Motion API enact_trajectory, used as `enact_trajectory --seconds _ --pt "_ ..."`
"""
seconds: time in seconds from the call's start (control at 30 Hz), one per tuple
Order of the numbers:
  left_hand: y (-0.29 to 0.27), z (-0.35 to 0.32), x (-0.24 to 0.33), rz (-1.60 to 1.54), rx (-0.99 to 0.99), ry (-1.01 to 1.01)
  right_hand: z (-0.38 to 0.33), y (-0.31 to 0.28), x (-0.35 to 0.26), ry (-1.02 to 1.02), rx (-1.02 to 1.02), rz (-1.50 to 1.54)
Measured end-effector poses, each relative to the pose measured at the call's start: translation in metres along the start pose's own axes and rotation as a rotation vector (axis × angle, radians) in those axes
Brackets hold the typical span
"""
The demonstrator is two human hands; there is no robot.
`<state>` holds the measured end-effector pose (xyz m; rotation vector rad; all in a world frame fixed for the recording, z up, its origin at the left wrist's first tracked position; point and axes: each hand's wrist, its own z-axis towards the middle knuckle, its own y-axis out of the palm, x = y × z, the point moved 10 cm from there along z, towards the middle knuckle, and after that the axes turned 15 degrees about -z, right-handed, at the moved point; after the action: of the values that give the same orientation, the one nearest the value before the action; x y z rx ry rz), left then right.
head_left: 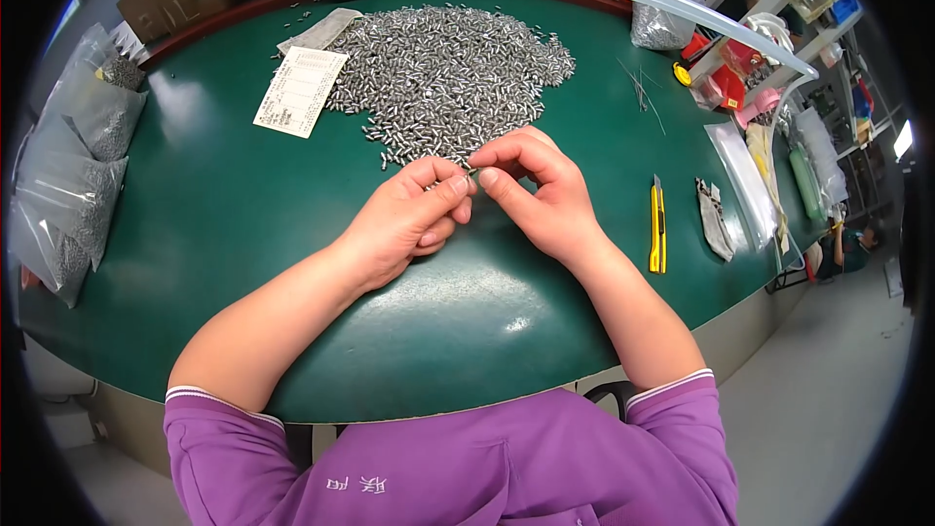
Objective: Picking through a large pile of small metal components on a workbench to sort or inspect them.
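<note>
A wide heap of small silvery metal pins (438,68) lies on the green tabletop (224,205). At the heap's near edge my two hands meet, fingertips almost touching. My left hand (409,214) is closed in a pinch, its thumb pressed to the forefinger. My right hand (541,190) also pinches, thumb toward forefinger, beside the left fingertips. A small metal pin (469,170) shows between the fingertips of both hands; most of it is covered by the fingers.
A printed paper slip (300,91) and a cloth pouch (326,31) lie at the heap's left. Bags of metal parts (73,185) line the left edge. To the right are a yellow utility knife (658,224), thin wires (641,93), a small grey bag (715,219) and plastic sleeves (742,180).
</note>
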<state>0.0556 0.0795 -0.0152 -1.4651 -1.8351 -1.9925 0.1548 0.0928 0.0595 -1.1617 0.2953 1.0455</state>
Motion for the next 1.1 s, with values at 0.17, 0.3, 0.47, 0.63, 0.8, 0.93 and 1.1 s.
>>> enact_trajectory --seconds 0.17,0.3,0.47,0.63,0.8,0.93,1.1 --pt "0.001 0.0 0.0 -0.011 -0.019 0.011 -0.001 -0.003 -0.015 -0.151 0.031 -0.081" --pt "0.003 -0.001 0.001 0.008 -0.023 0.017 -0.001 -0.003 -0.014 -0.139 0.031 -0.104" --pt "0.004 -0.001 0.001 0.037 -0.019 0.016 0.002 -0.01 -0.01 -0.168 0.054 -0.154" --pt "0.003 -0.001 0.001 0.049 0.006 0.021 0.01 -0.039 0.002 -0.09 0.223 -0.447" --pt "0.0 -0.003 0.003 0.01 0.027 0.01 0.009 -0.037 0.025 -0.006 0.168 -0.589" --pt "0.003 -0.001 0.003 -0.03 -0.006 0.011 0.005 -0.023 0.038 0.051 0.047 -0.677" --pt "0.003 -0.002 0.005 -0.022 -0.001 0.018 0.004 -0.016 0.031 0.023 0.018 -0.717"
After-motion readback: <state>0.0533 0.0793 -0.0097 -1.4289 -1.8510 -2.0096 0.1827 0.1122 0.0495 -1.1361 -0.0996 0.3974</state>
